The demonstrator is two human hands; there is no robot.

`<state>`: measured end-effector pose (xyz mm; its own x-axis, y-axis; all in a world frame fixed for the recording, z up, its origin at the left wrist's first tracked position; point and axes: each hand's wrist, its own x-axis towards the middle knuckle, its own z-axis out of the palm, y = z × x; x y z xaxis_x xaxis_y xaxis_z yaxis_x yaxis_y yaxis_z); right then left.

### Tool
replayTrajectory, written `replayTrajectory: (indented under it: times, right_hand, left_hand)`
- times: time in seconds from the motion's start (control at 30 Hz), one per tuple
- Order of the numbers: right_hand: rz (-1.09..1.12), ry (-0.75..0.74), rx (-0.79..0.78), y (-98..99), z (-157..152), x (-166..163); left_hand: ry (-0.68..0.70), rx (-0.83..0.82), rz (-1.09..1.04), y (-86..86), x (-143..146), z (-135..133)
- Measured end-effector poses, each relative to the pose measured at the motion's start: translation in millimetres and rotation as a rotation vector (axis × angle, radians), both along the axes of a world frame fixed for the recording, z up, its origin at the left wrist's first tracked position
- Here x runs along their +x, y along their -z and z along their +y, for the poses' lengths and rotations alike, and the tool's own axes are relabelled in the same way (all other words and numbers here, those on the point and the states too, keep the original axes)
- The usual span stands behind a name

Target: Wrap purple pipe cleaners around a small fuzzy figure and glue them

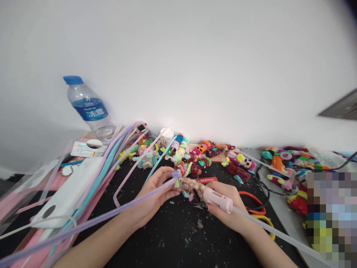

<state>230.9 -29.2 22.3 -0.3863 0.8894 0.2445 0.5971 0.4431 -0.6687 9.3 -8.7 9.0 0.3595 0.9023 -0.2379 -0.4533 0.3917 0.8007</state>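
My left hand (160,188) pinches a small coiled purple piece (176,174) at the end of a long purple pipe cleaner (111,210). The pipe cleaner's free length runs across my left forearm to the lower left. In my right hand (227,208) is a pale pink glue gun (219,200), its front crusted with dried glue and pointing left at the coil. A long clear glue stick (267,223) sticks out of its back. I cannot tell whether the nozzle touches the coil. Part of the gun is hidden by my fingers.
Finished pipe-cleaner figures (178,149) line the wall, with more piled at the right (281,163). Loose pipe cleaners (103,182) lie at left by a tilted water bottle (90,108). Red (256,201) and yellow (267,223) loop handles and a black cable (258,178) lie rightward.
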Motion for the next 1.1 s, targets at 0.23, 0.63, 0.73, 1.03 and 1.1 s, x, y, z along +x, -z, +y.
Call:
replayTrajectory:
  times: [0.23, 0.63, 0.73, 1.03, 1.1]
  right_hand:
    - [-0.021, -0.005, -0.049, 1.5, -0.2, -0.2]
    - [-0.017, 0.013, -0.057, 1.8, -0.2, 1.8]
    - [-0.004, 0.018, -0.064, 2.0, 0.1, 2.6]
    - [0.021, 0.007, -0.076, -3.2, 1.2, 0.9]
    - [0.025, 0.011, -0.069, -3.4, 1.8, 1.1]
  left_hand:
    - [0.013, 0.008, 0.007, -0.5, 1.7, -0.7]
    - [0.023, 0.005, -0.028, -0.4, -0.3, -0.1]
    - [0.019, -0.014, -0.044, -0.2, -1.1, -0.8]
    - [0.015, -0.044, -0.085, 1.6, -2.0, 0.7]
    - [0.013, -0.049, -0.094, 1.4, -2.4, 0.4]
